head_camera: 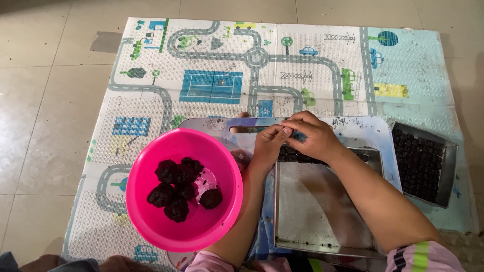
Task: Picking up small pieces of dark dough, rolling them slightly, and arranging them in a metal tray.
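The near part of the metal tray (312, 206) is left bare; passage on the left is blocked by the pink bowl (184, 189), on the right by the filled tray (421, 163)

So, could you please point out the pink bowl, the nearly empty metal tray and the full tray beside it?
pink bowl (151, 221): head view, on a bare part of its inner wall.
nearly empty metal tray (312, 211): head view, on its bare floor.
full tray (450, 171): head view, on its right rim.
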